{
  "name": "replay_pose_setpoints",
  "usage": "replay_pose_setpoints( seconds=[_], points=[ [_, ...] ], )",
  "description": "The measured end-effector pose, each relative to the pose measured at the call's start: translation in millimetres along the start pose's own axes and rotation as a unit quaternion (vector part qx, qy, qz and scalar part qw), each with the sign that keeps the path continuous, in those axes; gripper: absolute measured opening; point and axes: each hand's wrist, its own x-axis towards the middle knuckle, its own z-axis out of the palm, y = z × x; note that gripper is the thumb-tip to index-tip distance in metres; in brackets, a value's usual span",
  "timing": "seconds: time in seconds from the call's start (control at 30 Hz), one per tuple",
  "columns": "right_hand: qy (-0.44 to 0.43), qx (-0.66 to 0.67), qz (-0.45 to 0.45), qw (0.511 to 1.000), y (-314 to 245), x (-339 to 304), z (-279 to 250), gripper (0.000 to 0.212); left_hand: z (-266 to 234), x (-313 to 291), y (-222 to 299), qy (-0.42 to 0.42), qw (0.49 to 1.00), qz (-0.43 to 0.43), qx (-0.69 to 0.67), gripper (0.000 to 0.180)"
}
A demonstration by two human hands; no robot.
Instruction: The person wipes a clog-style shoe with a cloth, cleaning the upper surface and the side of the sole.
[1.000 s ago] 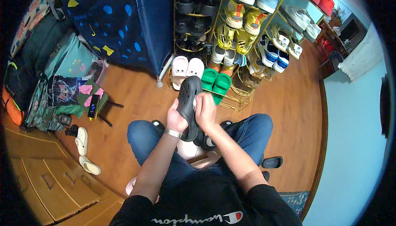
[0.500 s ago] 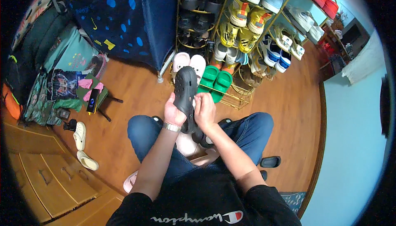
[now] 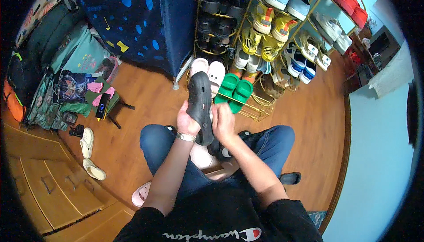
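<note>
A black clog (image 3: 200, 93) with side holes is held up on its edge in front of me. My left hand (image 3: 187, 122), a metal watch on its wrist, grips it from the left side, fingers wrapped behind. Against the clog's right side, my right hand (image 3: 224, 121) is closed with its fingers curled in. A sliver of white shows by those fingers, too small to name. Below the held clog, another black shoe (image 3: 215, 147) shows partly between my knees, above a pale pinkish surface (image 3: 202, 158).
A gold wire rack (image 3: 260, 115) filled with shoes stands ahead, with green slides (image 3: 241, 93) and pale pink clogs (image 3: 216, 75) low down. Cream clogs (image 3: 87, 143), a small stool with a phone (image 3: 103, 106), and wooden drawers (image 3: 53, 184) are left. A dark slipper (image 3: 290, 178) lies right.
The view has shifted slightly, so the surroundings sit a little further right. My right hand has moved slightly along the clog's side, and its fingers are more curled. My left hand keeps its grip.
</note>
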Motion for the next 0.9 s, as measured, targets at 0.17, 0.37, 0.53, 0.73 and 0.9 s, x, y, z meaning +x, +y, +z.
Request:
replay_pose_setpoints(
  seconds=[0.17, 0.37, 0.53, 0.73, 0.9],
  points=[
    [-0.026, 0.055, -0.015, 0.998, -19.2, -53.8, -16.7, 0.011, 1.7, 0.4, 4.1, 0.045, 0.999, 0.002, 0.006, 0.053],
    [0.047, 0.004, 0.006, 0.999, -12.0, 6.3, -3.3, 0.010, -7.4, 3.8, -0.4, 0.027, 1.000, 0.010, -0.009, 0.056],
    [-0.080, 0.025, -0.059, 0.995, -14.6, -45.1, -14.6, 0.010, -3.2, 2.9, -4.6, 0.017, 0.999, 0.005, 0.027, 0.056],
    [-0.083, 0.086, -0.010, 0.993, -17.6, -10.6, -16.7, 0.010, 15.5, 8.5, 7.9, -0.011, 0.999, 0.030, 0.017, 0.061],
    [-0.023, 0.319, 0.313, 0.894, -12.0, -53.1, -41.3, 0.009, 12.3, 5.0, 10.6, 0.012, 0.997, 0.072, 0.007, 0.062]
  ],
)
